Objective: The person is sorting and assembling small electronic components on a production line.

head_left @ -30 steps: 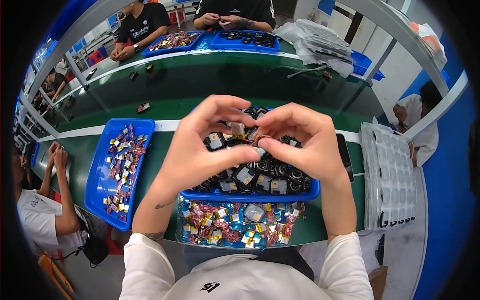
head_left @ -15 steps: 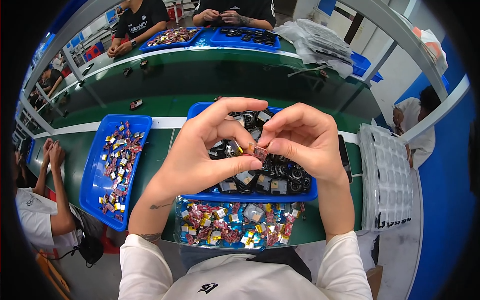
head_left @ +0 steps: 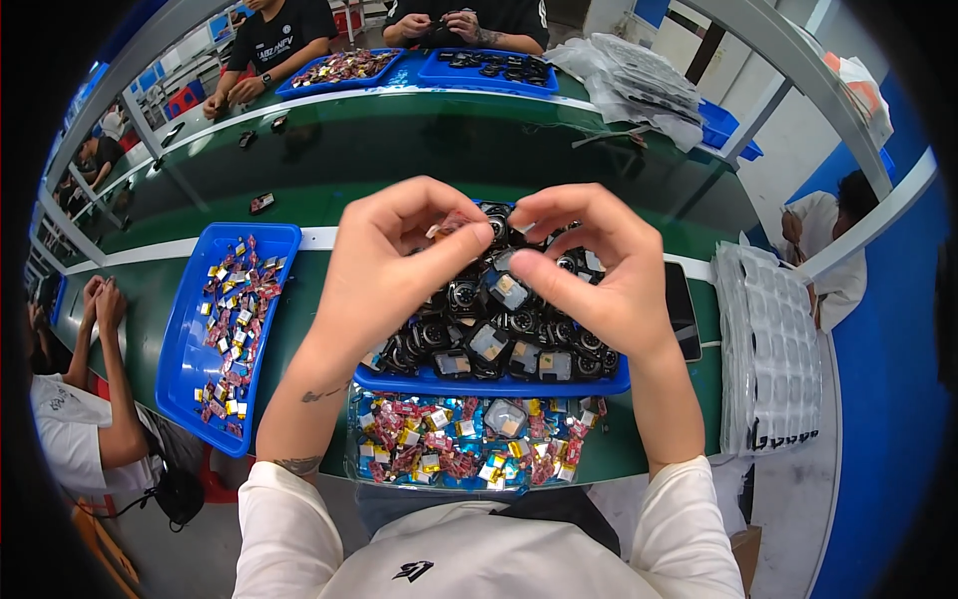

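My left hand [head_left: 394, 265] pinches a small red circuit board [head_left: 449, 225] between thumb and fingers; most of the board is hidden. Beside it, my right hand [head_left: 609, 270] has thumb and forefinger apart and nothing visible between them. Both hands hover over a blue tray [head_left: 479, 383] heaped with black watch-like cases [head_left: 489, 341], some with round lenses and some with clear square windows. Closer to my body lies a clear plastic tray [head_left: 353, 459] full of red boards with silver-and-yellow battery cells [head_left: 437, 419], plus one clear square part [head_left: 505, 417].
To the left, another blue tray [head_left: 178, 384] holds boards and cells. A phone [head_left: 683, 314] and stacked clear blister trays [head_left: 768, 349] are at the right. A loose board [head_left: 261, 203] rests on the green belt [head_left: 399, 150]. Co-workers sit across and at the left.
My hands have moved apart and slightly upward. The board has gone with my left hand, and my right fingers have come off it. Loose parts on the belt have shifted slightly left.
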Demonstrator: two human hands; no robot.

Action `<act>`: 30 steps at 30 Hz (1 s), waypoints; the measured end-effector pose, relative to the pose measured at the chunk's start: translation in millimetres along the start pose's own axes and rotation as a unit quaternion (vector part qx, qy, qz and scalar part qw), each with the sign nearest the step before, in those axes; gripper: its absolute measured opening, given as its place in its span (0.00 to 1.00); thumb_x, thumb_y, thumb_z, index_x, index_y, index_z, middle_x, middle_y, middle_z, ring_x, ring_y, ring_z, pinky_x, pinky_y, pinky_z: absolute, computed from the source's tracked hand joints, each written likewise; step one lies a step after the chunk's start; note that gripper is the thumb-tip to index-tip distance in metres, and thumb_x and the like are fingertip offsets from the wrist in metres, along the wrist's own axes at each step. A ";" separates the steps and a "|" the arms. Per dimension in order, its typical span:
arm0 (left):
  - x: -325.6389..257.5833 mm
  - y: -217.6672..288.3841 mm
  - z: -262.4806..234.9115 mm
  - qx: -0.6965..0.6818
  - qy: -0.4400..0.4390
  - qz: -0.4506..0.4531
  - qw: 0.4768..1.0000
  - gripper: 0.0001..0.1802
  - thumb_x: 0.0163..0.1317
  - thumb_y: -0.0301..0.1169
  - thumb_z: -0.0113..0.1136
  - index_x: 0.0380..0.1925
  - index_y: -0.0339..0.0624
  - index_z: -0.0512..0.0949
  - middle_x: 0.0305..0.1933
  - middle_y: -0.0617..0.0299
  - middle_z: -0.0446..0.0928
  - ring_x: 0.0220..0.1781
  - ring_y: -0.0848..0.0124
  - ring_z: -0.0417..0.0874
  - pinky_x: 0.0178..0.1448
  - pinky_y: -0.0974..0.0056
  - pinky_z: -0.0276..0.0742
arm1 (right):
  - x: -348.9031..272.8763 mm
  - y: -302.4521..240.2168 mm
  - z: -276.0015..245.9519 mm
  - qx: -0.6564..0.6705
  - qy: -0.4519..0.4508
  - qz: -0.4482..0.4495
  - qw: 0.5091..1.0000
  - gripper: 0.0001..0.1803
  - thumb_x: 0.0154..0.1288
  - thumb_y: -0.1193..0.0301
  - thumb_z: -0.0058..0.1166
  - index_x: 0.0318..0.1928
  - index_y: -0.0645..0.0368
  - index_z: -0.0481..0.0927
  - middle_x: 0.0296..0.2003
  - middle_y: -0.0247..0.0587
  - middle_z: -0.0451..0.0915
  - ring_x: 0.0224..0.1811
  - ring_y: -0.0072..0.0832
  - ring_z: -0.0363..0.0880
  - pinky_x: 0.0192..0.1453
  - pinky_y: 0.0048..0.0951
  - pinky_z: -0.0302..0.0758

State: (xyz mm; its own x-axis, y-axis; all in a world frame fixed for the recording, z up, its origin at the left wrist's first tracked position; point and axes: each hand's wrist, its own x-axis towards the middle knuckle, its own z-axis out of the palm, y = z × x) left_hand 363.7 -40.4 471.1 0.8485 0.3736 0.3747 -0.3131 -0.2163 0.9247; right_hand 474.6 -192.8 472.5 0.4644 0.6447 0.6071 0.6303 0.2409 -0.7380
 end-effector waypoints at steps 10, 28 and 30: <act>-0.8 1.2 -0.2 -0.004 -0.049 -0.023 0.998 0.12 0.53 0.20 0.63 0.38 0.33 0.76 0.34 0.61 0.78 0.38 0.79 0.78 0.44 0.75 0.73 | -0.7 13.3 -1.7 0.024 0.001 0.025 0.999 0.07 0.54 0.77 0.61 0.35 0.63 0.83 0.29 0.39 0.82 0.30 0.20 0.80 0.34 0.19 0.75; -2.8 3.8 -3.4 -0.069 -0.096 -0.086 0.989 0.05 0.54 0.26 0.64 0.28 0.35 0.79 0.28 0.68 0.76 0.32 0.83 0.73 0.37 0.76 0.68 | -5.1 7.4 2.7 0.311 -0.045 0.182 0.932 0.10 0.59 0.68 0.61 0.27 0.62 0.80 0.22 0.34 0.79 0.23 0.15 0.75 0.26 0.15 0.70; -0.8 -0.2 -1.8 -0.084 -0.099 -0.096 0.987 0.05 0.54 0.26 0.64 0.28 0.36 0.79 0.28 0.68 0.76 0.32 0.83 0.73 0.37 0.76 0.68 | -6.2 9.3 2.1 0.318 -0.044 0.199 0.926 0.11 0.60 0.66 0.60 0.26 0.61 0.79 0.21 0.33 0.78 0.22 0.15 0.74 0.26 0.15 0.70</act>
State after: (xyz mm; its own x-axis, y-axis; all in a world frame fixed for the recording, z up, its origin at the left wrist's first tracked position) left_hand 362.3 -39.0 470.8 0.9609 0.2051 0.1859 -0.1901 0.0009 0.9818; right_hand 476.3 -193.0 461.2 0.5106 0.8244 0.2442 -0.0867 0.3319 -0.9393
